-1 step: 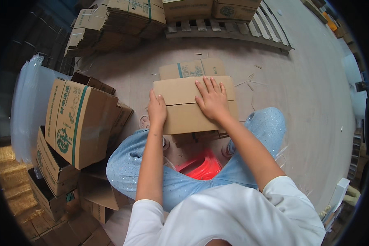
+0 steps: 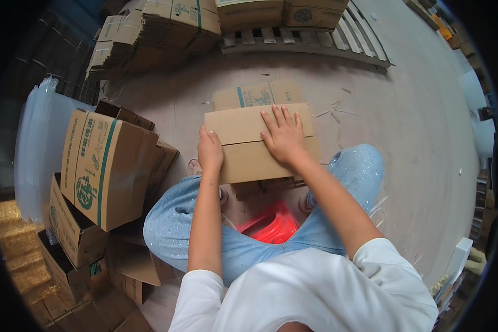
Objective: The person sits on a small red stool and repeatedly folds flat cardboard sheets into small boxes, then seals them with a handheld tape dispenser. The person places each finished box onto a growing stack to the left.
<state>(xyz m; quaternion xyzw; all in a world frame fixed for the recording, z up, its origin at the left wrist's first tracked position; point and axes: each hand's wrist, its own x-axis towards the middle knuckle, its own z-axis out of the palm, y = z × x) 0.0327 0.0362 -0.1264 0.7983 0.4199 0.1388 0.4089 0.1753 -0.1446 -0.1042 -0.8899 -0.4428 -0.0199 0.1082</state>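
A plain brown cardboard box lies in front of me between my knees, its two top flaps meeting in a seam across the middle. My right hand rests flat on top with fingers spread over that seam. At the box's left edge, my left hand grips the side, its thumb on the top face and its other fingers along the edge. Beyond the box shows a cardboard piece with a green stripe and print, partly covered. More cardboard is visible under the near edge.
Printed cartons are piled at my left, beside clear plastic sheeting. Bundled flat cardboard and a wooden pallet with boxes stand at the far side. A red plastic object sits between my legs. Scraps litter the floor.
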